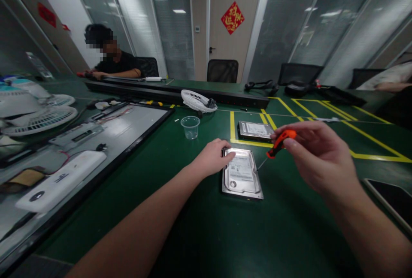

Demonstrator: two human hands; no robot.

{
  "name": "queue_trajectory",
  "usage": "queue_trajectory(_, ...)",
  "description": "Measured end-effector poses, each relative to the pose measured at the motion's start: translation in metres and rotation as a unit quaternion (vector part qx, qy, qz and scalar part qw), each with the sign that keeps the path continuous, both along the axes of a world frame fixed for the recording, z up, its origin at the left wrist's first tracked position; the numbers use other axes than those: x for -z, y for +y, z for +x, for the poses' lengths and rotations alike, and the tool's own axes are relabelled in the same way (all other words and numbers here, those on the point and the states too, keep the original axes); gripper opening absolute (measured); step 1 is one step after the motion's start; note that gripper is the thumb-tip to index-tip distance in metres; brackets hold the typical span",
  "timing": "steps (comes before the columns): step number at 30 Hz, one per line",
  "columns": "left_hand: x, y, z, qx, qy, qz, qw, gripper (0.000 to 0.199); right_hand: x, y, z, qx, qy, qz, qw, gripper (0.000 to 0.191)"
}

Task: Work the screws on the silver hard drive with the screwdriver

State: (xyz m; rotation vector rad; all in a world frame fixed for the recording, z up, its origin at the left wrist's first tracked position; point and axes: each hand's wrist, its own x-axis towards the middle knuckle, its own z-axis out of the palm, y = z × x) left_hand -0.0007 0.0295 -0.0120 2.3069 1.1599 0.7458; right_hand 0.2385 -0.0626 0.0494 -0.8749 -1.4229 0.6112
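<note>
A silver hard drive point(242, 175) lies label up on the green table in front of me. My left hand point(214, 156) grips its far left corner, the thumb resting on the top cover and the fingers over the edge. In my right hand point(317, 151) is a screwdriver point(280, 141) with an orange and black handle, pinched between thumb and fingers. Its thin shaft slants down to the drive's right edge, where the tip meets or nearly meets the metal. Behind, a second hard drive point(255, 130) lies flat within yellow tape lines.
A clear plastic cup point(190, 128) stands beyond my left hand, near a white fan grille point(198, 101). A large panel point(138, 119) with electronics fills the left side. On the right lies a phone point(391, 198). Another person point(117, 63) sits across the table.
</note>
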Motion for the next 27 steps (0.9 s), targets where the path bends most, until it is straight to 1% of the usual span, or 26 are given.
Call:
queue_trajectory(2, 0.0001, 0.0002, 0.0001, 0.002, -0.001, -0.002, 1.000, 0.031, 0.0007, 0.0009, 0.0016, 0.015, -0.014, 0.010, 1.000, 0.030)
queue_trajectory(4, 0.0001, 0.0004, 0.0004, 0.004, -0.002, -0.001, 1.000, 0.030, -0.0002, 0.0006, 0.0016, 0.017, -0.023, 0.005, 1.000, 0.030)
queue_trajectory(7, -0.0003, 0.0005, 0.0008, 0.004, 0.000, 0.002, 1.000, 0.030, -0.0034, -0.0015, -0.0011, -0.018, -0.005, -0.017, 1.000, 0.024)
queue_trajectory(10, -0.0007, 0.0004, 0.0010, 0.001, 0.006, -0.001, 1.000, 0.029, -0.0046, -0.0025, -0.0030, -0.052, 0.021, -0.026, 0.998, 0.026)
queue_trajectory(12, -0.0006, 0.0004, 0.0010, -0.001, 0.007, -0.002, 1.000, 0.030, -0.0026, -0.0017, -0.0016, -0.045, 0.010, -0.022, 0.999, 0.028)
queue_trajectory(15, 0.0005, 0.0008, 0.0009, 0.000, 0.003, 0.001, 1.000, 0.030, 0.0017, 0.0005, 0.0029, 0.000, -0.026, -0.011, 1.000, 0.029)
queue_trajectory(17, 0.0011, 0.0011, 0.0008, 0.003, 0.000, 0.002, 1.000, 0.031, 0.0028, 0.0013, 0.0046, 0.016, -0.033, -0.007, 0.999, 0.030)
queue_trajectory(19, 0.0013, 0.0011, 0.0008, 0.004, -0.001, 0.003, 1.000, 0.031, 0.0017, 0.0010, 0.0037, 0.006, -0.025, -0.011, 1.000, 0.029)
queue_trajectory(22, 0.0004, 0.0006, 0.0010, -0.001, 0.005, 0.003, 1.000, 0.030, -0.0013, -0.0005, -0.0002, -0.032, 0.001, -0.019, 0.999, 0.027)
queue_trajectory(24, -0.0006, 0.0001, 0.0011, -0.003, 0.011, -0.001, 1.000, 0.029, -0.0016, -0.0011, -0.0016, -0.045, 0.008, -0.019, 0.999, 0.028)
queue_trajectory(27, -0.0019, -0.0008, 0.0011, -0.003, 0.013, -0.006, 1.000, 0.030, 0.0017, -0.0005, 0.0011, -0.016, -0.019, -0.015, 1.000, 0.030)
